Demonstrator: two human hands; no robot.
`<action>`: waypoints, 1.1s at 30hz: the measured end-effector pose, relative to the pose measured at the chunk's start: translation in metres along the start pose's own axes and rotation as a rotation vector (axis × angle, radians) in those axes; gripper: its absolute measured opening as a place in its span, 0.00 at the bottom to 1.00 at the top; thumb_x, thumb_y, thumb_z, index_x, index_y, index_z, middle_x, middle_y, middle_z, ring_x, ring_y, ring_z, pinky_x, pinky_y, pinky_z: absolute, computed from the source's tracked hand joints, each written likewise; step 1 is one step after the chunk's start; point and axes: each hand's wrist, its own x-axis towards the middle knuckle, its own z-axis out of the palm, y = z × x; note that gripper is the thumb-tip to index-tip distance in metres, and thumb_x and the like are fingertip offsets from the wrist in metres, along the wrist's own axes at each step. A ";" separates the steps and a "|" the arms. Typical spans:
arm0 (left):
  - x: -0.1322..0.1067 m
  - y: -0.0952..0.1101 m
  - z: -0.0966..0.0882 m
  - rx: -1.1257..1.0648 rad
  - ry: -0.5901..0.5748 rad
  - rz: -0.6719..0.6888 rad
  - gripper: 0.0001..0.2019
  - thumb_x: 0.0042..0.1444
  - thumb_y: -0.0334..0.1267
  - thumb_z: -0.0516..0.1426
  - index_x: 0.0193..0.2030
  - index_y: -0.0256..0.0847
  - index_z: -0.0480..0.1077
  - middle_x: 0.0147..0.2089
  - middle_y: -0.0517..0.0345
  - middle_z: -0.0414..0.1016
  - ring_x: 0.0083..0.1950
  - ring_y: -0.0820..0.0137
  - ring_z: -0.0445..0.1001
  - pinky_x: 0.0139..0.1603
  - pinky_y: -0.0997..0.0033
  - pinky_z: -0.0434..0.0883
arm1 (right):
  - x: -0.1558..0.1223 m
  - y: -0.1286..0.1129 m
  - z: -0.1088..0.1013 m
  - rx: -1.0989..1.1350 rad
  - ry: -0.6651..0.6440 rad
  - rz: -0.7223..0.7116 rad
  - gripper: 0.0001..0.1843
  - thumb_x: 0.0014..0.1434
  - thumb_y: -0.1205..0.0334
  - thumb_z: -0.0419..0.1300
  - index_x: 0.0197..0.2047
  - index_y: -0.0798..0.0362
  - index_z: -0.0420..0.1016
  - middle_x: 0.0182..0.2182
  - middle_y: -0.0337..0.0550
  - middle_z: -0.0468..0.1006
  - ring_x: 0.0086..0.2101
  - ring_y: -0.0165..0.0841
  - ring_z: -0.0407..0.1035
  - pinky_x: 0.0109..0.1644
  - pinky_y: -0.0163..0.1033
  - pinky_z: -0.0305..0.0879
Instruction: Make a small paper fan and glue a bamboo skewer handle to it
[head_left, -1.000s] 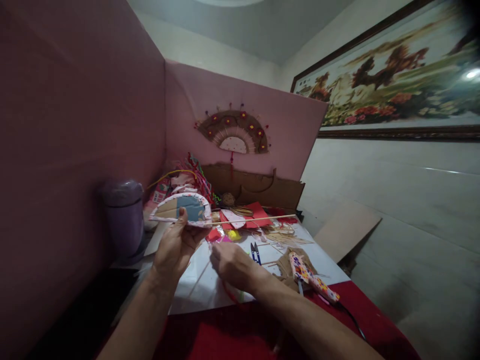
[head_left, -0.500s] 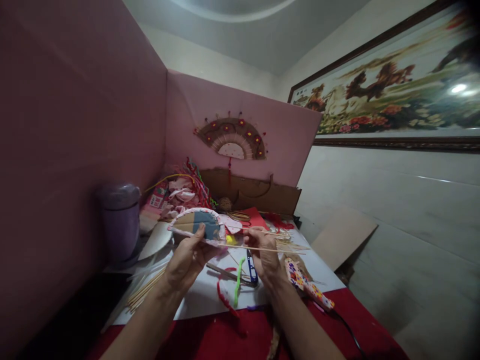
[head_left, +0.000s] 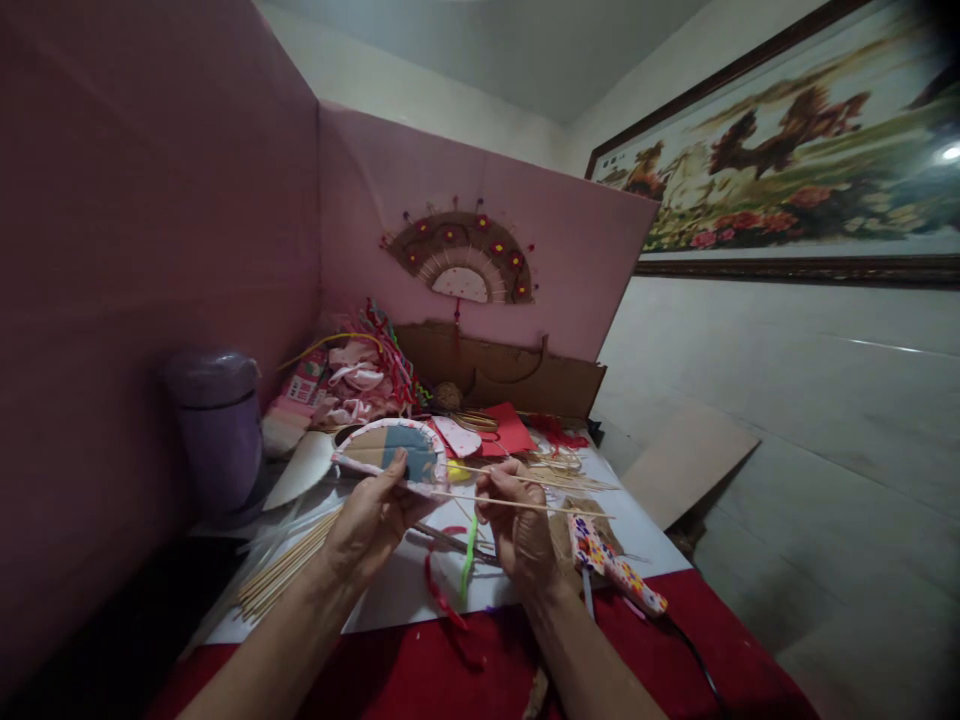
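Note:
My left hand (head_left: 371, 520) grips a half-round paper fan piece (head_left: 390, 447) with a blue and tan face and a pink-white rim, thumb on top. A thin wooden skewer (head_left: 525, 502) runs from the fan piece out to the right. My right hand (head_left: 514, 515) is closed around that skewer close to the fan, with a second thin stick (head_left: 555, 482) just above its fingers. Both hands hover over the white board (head_left: 660, 540).
A purple lidded jar (head_left: 214, 420) stands at the left by the pink partition (head_left: 150, 250). A bundle of skewers (head_left: 281, 575), red and green pipe cleaners (head_left: 454, 580), a flower-patterned glue gun (head_left: 611, 565), red paper (head_left: 514, 428) and cardboard (head_left: 517, 375) lie around. A finished fan (head_left: 461, 260) hangs on the back panel.
My right hand rose from the table to the skewer and now grips it beside the fan piece. The left hand kept hold of the fan piece, lowering it a little.

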 end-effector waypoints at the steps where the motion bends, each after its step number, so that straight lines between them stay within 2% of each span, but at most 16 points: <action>1: 0.000 0.000 0.000 0.009 -0.001 0.004 0.08 0.57 0.31 0.53 0.30 0.32 0.71 0.29 0.49 0.78 0.31 0.66 0.78 0.36 0.62 0.77 | 0.000 0.002 0.001 -0.013 -0.007 0.021 0.09 0.49 0.64 0.64 0.26 0.56 0.66 0.21 0.37 0.74 0.18 0.23 0.64 0.19 0.27 0.58; 4: -0.002 0.001 0.002 0.004 0.000 0.024 0.08 0.57 0.31 0.52 0.29 0.32 0.71 0.28 0.49 0.78 0.29 0.67 0.77 0.34 0.65 0.77 | 0.002 0.007 0.001 -0.019 -0.005 0.036 0.10 0.48 0.63 0.65 0.27 0.55 0.65 0.22 0.37 0.74 0.17 0.23 0.64 0.18 0.27 0.58; 7: -0.001 0.004 0.001 -0.046 0.028 0.055 0.09 0.58 0.31 0.51 0.30 0.33 0.71 0.28 0.51 0.78 0.29 0.69 0.77 0.34 0.65 0.77 | 0.008 0.004 -0.005 -0.008 0.129 -0.080 0.11 0.48 0.61 0.65 0.29 0.54 0.65 0.22 0.35 0.73 0.17 0.23 0.63 0.18 0.27 0.59; 9: 0.001 0.005 -0.002 -0.073 0.055 0.085 0.09 0.58 0.31 0.51 0.30 0.34 0.71 0.27 0.53 0.78 0.29 0.70 0.77 0.35 0.65 0.77 | 0.012 -0.005 -0.011 -0.043 0.317 -0.261 0.11 0.48 0.62 0.64 0.30 0.54 0.65 0.21 0.33 0.72 0.17 0.23 0.63 0.19 0.28 0.60; 12: 0.006 0.004 -0.007 -0.061 0.095 0.153 0.08 0.58 0.31 0.52 0.31 0.34 0.71 0.27 0.53 0.78 0.29 0.70 0.77 0.36 0.64 0.77 | 0.014 -0.029 -0.018 -0.135 0.579 -0.682 0.07 0.51 0.64 0.62 0.33 0.54 0.66 0.24 0.34 0.73 0.21 0.24 0.65 0.23 0.28 0.62; 13: 0.007 0.004 -0.009 -0.046 0.115 0.174 0.07 0.57 0.31 0.53 0.30 0.34 0.71 0.26 0.53 0.78 0.29 0.69 0.77 0.35 0.64 0.77 | 0.014 -0.036 -0.020 -0.171 0.608 -0.819 0.05 0.53 0.64 0.60 0.34 0.53 0.67 0.26 0.36 0.73 0.23 0.24 0.66 0.24 0.29 0.63; 14: 0.008 0.003 -0.010 -0.033 0.133 0.191 0.07 0.56 0.31 0.53 0.30 0.33 0.71 0.26 0.53 0.78 0.28 0.69 0.77 0.35 0.64 0.77 | 0.013 -0.043 -0.021 -0.218 0.608 -0.896 0.04 0.55 0.64 0.59 0.35 0.53 0.67 0.27 0.36 0.73 0.24 0.25 0.66 0.26 0.30 0.63; 16: 0.009 0.003 -0.011 -0.029 0.153 0.190 0.06 0.55 0.31 0.54 0.30 0.33 0.71 0.25 0.53 0.77 0.27 0.68 0.77 0.33 0.64 0.77 | 0.011 -0.052 -0.022 -0.295 0.599 -0.964 0.04 0.56 0.63 0.57 0.36 0.53 0.68 0.29 0.37 0.72 0.24 0.25 0.66 0.28 0.31 0.64; 18: 0.008 0.005 -0.010 -0.066 0.150 0.153 0.05 0.55 0.31 0.54 0.31 0.34 0.71 0.25 0.54 0.77 0.26 0.69 0.77 0.32 0.65 0.77 | 0.012 -0.054 -0.026 -0.308 0.612 -0.921 0.05 0.56 0.62 0.57 0.36 0.54 0.68 0.26 0.36 0.72 0.22 0.24 0.65 0.27 0.31 0.64; 20: 0.007 0.008 -0.009 -0.107 0.131 0.100 0.06 0.56 0.30 0.53 0.33 0.35 0.71 0.25 0.54 0.77 0.25 0.70 0.76 0.29 0.68 0.76 | 0.016 -0.051 -0.031 -0.259 0.600 -0.783 0.07 0.54 0.62 0.59 0.36 0.54 0.69 0.24 0.35 0.71 0.20 0.24 0.64 0.24 0.30 0.62; 22: 0.005 0.011 -0.008 -0.131 0.118 0.051 0.06 0.57 0.30 0.52 0.36 0.36 0.71 0.25 0.54 0.78 0.25 0.70 0.76 0.28 0.71 0.76 | 0.022 -0.046 -0.036 -0.210 0.477 -0.561 0.10 0.50 0.62 0.62 0.36 0.55 0.69 0.24 0.37 0.73 0.21 0.26 0.67 0.23 0.30 0.62; 24: 0.004 0.014 -0.006 -0.137 0.099 0.012 0.08 0.58 0.30 0.51 0.38 0.36 0.71 0.27 0.53 0.78 0.26 0.69 0.77 0.27 0.72 0.76 | 0.027 -0.042 -0.039 -0.178 0.287 -0.349 0.13 0.47 0.63 0.64 0.38 0.55 0.69 0.30 0.41 0.76 0.28 0.30 0.72 0.27 0.32 0.66; 27: 0.002 0.017 -0.004 -0.130 0.088 -0.009 0.09 0.58 0.30 0.51 0.41 0.37 0.71 0.29 0.52 0.79 0.29 0.68 0.78 0.28 0.70 0.76 | 0.030 -0.039 -0.037 -0.108 0.100 -0.159 0.13 0.48 0.61 0.64 0.38 0.54 0.70 0.35 0.45 0.77 0.36 0.34 0.73 0.32 0.35 0.68; 30: 0.001 0.016 -0.002 -0.087 0.095 -0.003 0.08 0.58 0.30 0.51 0.40 0.37 0.71 0.28 0.52 0.79 0.28 0.68 0.78 0.29 0.68 0.76 | 0.026 -0.035 -0.030 -0.047 0.041 -0.023 0.10 0.50 0.59 0.63 0.36 0.55 0.72 0.33 0.44 0.77 0.32 0.32 0.73 0.31 0.35 0.69; 33: 0.001 0.014 -0.002 -0.029 0.085 -0.003 0.07 0.57 0.31 0.52 0.36 0.36 0.71 0.26 0.52 0.78 0.25 0.68 0.77 0.28 0.68 0.76 | 0.015 -0.024 -0.021 0.009 0.014 -0.019 0.06 0.51 0.62 0.62 0.34 0.55 0.73 0.28 0.40 0.75 0.26 0.26 0.69 0.28 0.31 0.67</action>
